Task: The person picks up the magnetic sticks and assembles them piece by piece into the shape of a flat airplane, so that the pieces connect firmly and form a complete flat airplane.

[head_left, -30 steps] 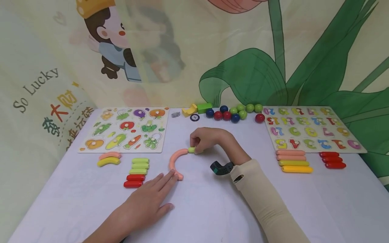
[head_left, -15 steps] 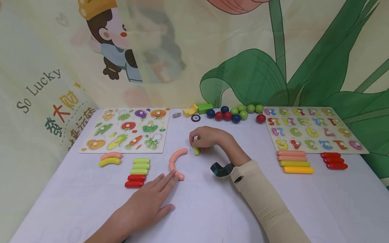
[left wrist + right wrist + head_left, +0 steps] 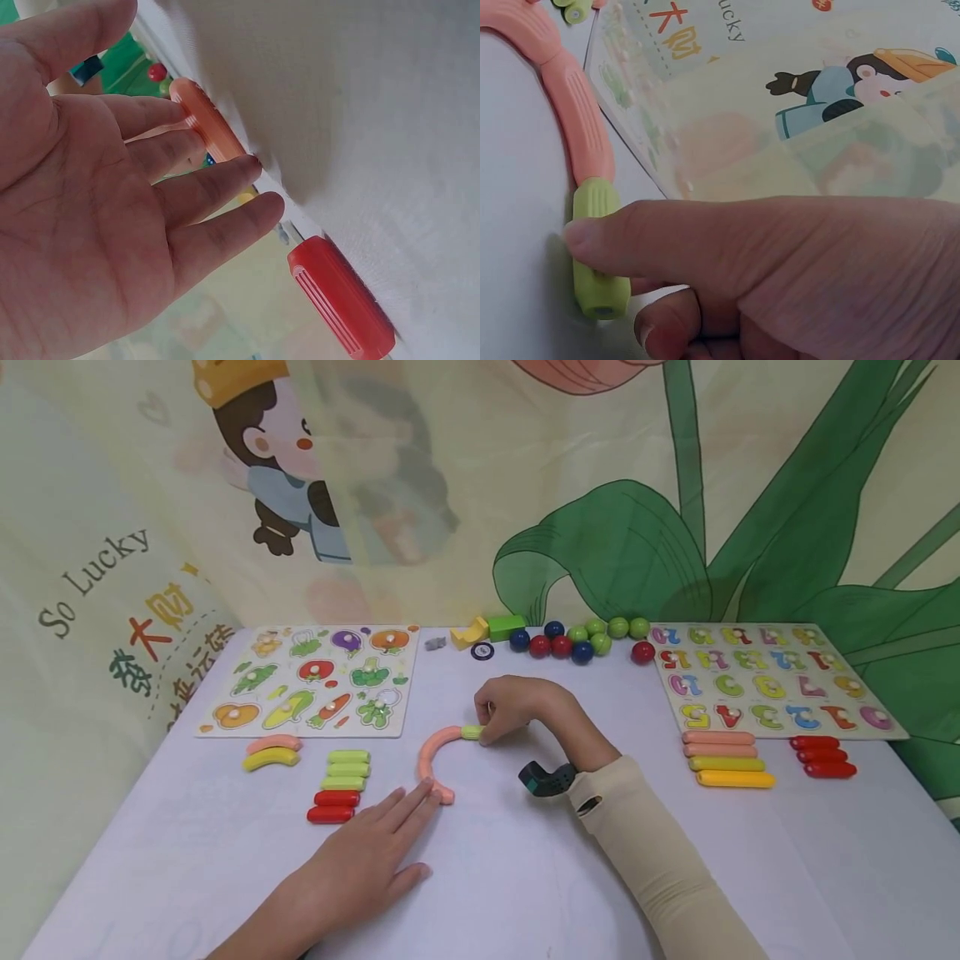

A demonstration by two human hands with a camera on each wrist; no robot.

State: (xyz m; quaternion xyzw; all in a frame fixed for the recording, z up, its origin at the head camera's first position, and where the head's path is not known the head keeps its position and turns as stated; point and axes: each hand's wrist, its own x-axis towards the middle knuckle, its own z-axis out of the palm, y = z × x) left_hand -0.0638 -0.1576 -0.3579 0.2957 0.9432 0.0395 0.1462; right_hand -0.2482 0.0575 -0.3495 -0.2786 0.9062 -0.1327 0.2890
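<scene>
My right hand (image 3: 513,706) pinches a short light-green stick (image 3: 600,289) between thumb and fingers. One end of that stick meets the upper end of a curved pink piece (image 3: 577,120), so the two form one arc on the table. With fingers straight, my left hand (image 3: 375,852) rests its fingertips on the lower pink part (image 3: 210,124) of the arc. Its palm shows in the left wrist view. Beside the left fingers lies a red stick (image 3: 341,296), lowest of a row holding several green and red sticks.
A vegetable puzzle board (image 3: 408,685) lies back left, a number puzzle board (image 3: 663,693) back right. Between them sit several coloured balls (image 3: 560,647), a green block (image 3: 506,627) and a yellow block (image 3: 469,632). Yellow (image 3: 735,779) and red sticks (image 3: 829,770) lie at right, a curved yellow piece (image 3: 271,759) at left.
The right hand drew the green stick away from the arc and turned it, then brought it back level against the pink end. The left hand stays in place.
</scene>
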